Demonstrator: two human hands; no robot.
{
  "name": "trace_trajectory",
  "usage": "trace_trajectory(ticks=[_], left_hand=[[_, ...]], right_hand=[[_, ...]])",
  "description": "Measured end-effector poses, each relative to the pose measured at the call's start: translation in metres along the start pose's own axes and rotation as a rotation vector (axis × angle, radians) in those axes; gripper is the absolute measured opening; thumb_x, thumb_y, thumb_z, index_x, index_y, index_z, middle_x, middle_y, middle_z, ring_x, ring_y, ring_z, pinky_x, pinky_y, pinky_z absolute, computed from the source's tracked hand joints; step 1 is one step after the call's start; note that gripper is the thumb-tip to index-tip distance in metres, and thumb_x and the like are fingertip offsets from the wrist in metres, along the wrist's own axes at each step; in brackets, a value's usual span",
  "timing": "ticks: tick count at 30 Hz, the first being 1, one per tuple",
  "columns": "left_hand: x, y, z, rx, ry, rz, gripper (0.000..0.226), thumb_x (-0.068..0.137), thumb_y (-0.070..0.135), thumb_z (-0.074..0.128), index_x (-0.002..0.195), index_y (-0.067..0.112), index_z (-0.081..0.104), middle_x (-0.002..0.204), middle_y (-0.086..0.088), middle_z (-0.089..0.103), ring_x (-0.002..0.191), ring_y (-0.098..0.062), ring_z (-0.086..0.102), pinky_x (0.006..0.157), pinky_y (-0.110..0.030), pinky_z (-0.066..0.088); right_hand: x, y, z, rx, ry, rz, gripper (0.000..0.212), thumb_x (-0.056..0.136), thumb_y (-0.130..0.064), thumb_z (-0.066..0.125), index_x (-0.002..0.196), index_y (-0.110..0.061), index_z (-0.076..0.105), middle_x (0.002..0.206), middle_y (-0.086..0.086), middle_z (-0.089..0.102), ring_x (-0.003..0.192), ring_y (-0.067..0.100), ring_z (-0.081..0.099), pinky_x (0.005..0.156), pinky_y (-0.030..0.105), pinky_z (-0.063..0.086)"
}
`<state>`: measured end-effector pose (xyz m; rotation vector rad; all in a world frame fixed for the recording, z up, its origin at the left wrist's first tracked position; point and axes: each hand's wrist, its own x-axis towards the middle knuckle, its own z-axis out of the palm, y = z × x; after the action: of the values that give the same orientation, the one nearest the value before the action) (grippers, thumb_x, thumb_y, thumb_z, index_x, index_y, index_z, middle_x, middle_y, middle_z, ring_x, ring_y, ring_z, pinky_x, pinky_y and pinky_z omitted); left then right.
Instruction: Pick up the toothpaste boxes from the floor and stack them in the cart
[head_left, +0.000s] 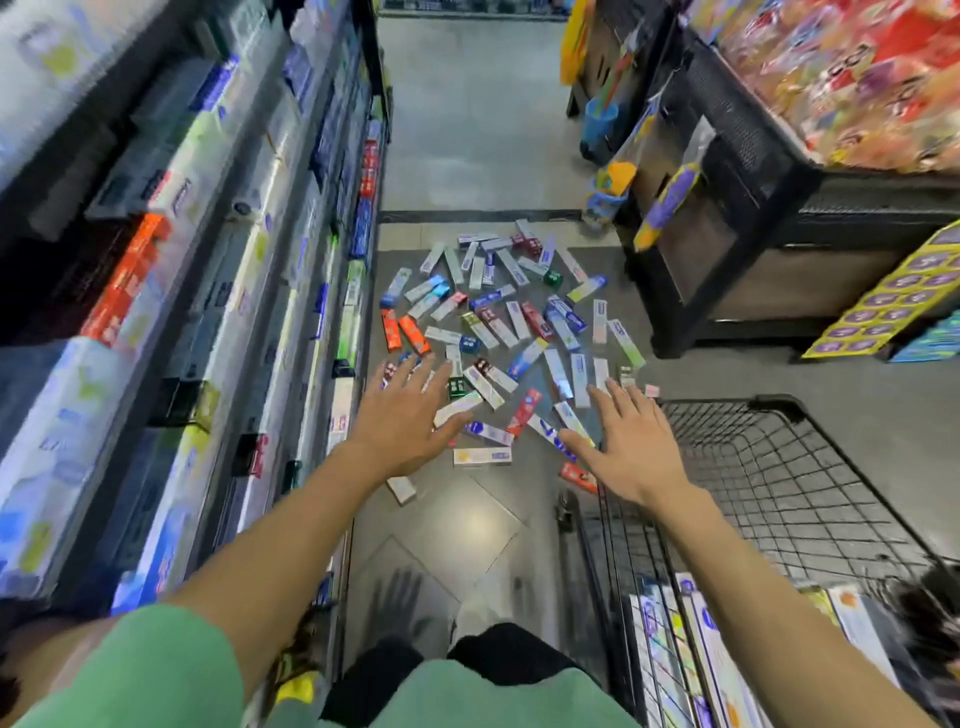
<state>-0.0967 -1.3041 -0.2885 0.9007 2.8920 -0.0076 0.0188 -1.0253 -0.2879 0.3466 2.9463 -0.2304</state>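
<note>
Black wire cart (769, 467) at lower right is seen holding a few boxes already, while most toothpaste boxes (498, 332) are left scattered on the floor at frame centre. Left hand (402, 421) and right hand (631, 447) are held above them, fingers spread, nothing gripped.

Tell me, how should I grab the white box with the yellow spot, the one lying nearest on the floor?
The white box lies flat and crosswise, apart from the pile. Probably come from above with the left hand and pinch its two long edges near the middle, so it stays level.
</note>
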Motion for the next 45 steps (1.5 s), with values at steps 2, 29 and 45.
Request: trace_trajectory(ticks=[2, 29, 45], left_hand=[[0.029, -0.011, -0.006, 0.014, -0.027, 0.003, 0.098, 0.085, 0.079, -0.004, 0.158, 0.022, 0.027, 0.164, -0.005, 0.029, 0.150, -0.025, 0.028, 0.119, -0.050, 0.017], [0.248, -0.163, 0.472, -0.203, -0.212, -0.298, 0.080, 0.097, 0.070, 0.020, 0.161, 0.021, 0.014, 0.168, -0.004, 0.016, 0.153, -0.026, 0.016, 0.122, -0.050, 0.018], [0.266, -0.180, 0.788, -0.054, -0.171, -0.157, 0.100, 0.083, 0.078, -0.002, 0.159, 0.018, 0.022, 0.164, -0.008, 0.028, 0.149, -0.029, 0.027, 0.122, -0.048, 0.020]], right_hand=[[0.028, -0.001, -0.007, 0.010, -0.012, -0.003, 0.109, 0.074, -0.089, 0.003, 0.159, -0.024, 0.023, 0.167, 0.006, 0.018, 0.153, 0.029, 0.013, 0.124, 0.046, 0.013], [0.366, -0.030, 0.441, 0.002, -0.182, -0.261, 0.092, 0.086, -0.078, 0.026, 0.148, -0.013, 0.045, 0.153, 0.016, 0.044, 0.143, 0.039, 0.036, 0.117, 0.055, 0.030], [0.426, 0.035, 0.760, -0.152, -0.181, -0.363, 0.096, 0.082, -0.079, 0.024, 0.145, -0.011, 0.049, 0.153, 0.015, 0.044, 0.141, 0.041, 0.040, 0.117, 0.055, 0.030]])
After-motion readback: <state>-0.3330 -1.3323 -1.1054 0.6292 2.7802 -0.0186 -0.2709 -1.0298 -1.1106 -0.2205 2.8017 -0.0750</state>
